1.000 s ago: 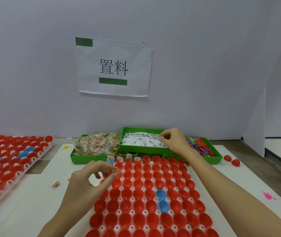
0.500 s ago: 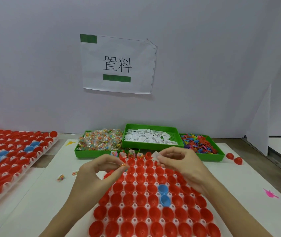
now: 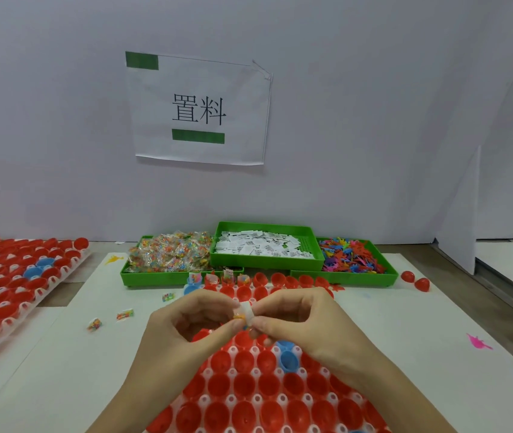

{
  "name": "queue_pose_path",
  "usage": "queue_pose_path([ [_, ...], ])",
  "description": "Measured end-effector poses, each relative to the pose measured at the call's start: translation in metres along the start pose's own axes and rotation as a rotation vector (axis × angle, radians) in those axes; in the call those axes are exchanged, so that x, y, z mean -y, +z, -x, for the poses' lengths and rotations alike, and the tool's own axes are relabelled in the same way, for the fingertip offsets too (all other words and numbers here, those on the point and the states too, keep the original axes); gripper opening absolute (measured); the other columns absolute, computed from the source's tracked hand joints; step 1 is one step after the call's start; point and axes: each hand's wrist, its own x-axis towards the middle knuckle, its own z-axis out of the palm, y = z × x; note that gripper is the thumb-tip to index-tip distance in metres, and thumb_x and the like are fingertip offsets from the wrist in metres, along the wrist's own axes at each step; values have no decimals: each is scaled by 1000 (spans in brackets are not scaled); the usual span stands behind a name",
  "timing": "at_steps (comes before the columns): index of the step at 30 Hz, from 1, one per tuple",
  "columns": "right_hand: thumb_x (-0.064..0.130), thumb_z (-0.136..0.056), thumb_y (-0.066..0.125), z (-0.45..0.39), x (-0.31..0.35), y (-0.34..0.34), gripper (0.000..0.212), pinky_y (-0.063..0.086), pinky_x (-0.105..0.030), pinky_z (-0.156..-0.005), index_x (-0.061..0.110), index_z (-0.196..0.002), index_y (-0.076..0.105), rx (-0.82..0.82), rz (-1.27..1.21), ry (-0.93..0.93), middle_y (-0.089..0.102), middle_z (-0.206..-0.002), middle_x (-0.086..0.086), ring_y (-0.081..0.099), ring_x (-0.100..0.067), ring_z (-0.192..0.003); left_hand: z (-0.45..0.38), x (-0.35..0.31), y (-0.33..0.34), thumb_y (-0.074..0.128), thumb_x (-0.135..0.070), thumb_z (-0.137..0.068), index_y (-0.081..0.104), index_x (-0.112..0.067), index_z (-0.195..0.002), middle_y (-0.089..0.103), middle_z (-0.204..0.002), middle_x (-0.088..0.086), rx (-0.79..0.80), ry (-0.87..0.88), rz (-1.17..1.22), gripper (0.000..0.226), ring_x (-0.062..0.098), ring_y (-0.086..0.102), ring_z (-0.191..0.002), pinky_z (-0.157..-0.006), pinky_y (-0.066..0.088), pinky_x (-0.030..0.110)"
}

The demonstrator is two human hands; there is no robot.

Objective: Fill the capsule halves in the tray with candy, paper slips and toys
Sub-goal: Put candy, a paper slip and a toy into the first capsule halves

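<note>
A white tray (image 3: 280, 398) of red and a few blue capsule halves lies in front of me. Both hands meet above its middle. My left hand (image 3: 186, 326) pinches a small candy packet (image 3: 239, 317) at its fingertips. My right hand (image 3: 305, 320) pinches a white paper slip (image 3: 246, 310) against that packet. At the back stand three green bins: candy packets (image 3: 170, 254), paper slips (image 3: 261, 246) and coloured toys (image 3: 352, 256). Several capsule halves (image 3: 217, 279) in the tray's far row hold candy.
A second tray of red and blue capsule halves (image 3: 14, 285) sits at the left. Loose candy packets (image 3: 125, 314) lie on the white mat left of the tray. Two red capsule halves (image 3: 416, 281) and a pink toy (image 3: 478, 342) lie at the right.
My right hand came back from the paper slip bin with a slip and met my left hand over the tray. My left hand kept its candy packet and rose slightly toward the centre.
</note>
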Motion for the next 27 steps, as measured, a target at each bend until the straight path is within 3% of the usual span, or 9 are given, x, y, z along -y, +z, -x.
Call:
queue_pose_path([
  [3, 22, -92, 77, 1, -2, -2, 15, 60, -26, -87, 26, -105, 81, 30, 52, -20, 80, -100, -2, 76, -19, -96, 0, 0, 1, 83, -19, -79, 76, -30, -112, 76, -90, 10, 17, -13, 27, 36, 25, 74, -86, -79, 60, 27],
  [8, 17, -97, 71, -1, -2, -19, 16, 60, -23, -80, 25, -107, 79, 8, 135, -38, 79, -98, -2, 77, -18, -92, 0, -1, -1, 80, -25, -80, 80, -29, -92, 78, -92, 5, 62, -29, -48, 13, 21, 75, -86, -78, 60, 26],
  [14, 2, -98, 63, -41, -27, -86, 22, 58, -23, -67, 19, -99, 77, -427, 342, -5, 78, -85, -1, 76, -19, -81, -2, 2, -8, 79, -26, -82, 79, -29, -89, 78, -89, 5, 56, -57, -86, 8, 20, 74, -82, -78, 60, 29],
  [18, -1, -96, 63, -70, -59, -131, 22, 57, -29, -89, 13, -104, 78, -644, 798, 28, 77, -100, -3, 71, -15, -91, -3, 6, -12, 80, -26, -82, 80, -26, -92, 79, -88, 4, 43, -81, -96, 10, 19, 76, -82, -79, 60, 34],
  [21, 0, -97, 62, -84, -75, -153, 27, 51, -38, -99, 11, -117, 76, -544, 1085, 89, 70, -115, -12, 67, -27, -107, -4, 7, -15, 79, -29, -81, 80, -27, -92, 79, -87, 3, 33, -71, -102, 11, 19, 75, -81, -78, 60, 34],
  [27, 21, -88, 79, -100, -72, -165, 23, 54, -41, -86, 20, -111, 73, -398, 1290, 154, 64, -107, -7, 64, -29, -101, -5, 9, -18, 79, -27, -83, 80, -27, -92, 78, -86, 2, 35, -54, -118, 10, 19, 75, -79, -77, 60, 29],
])
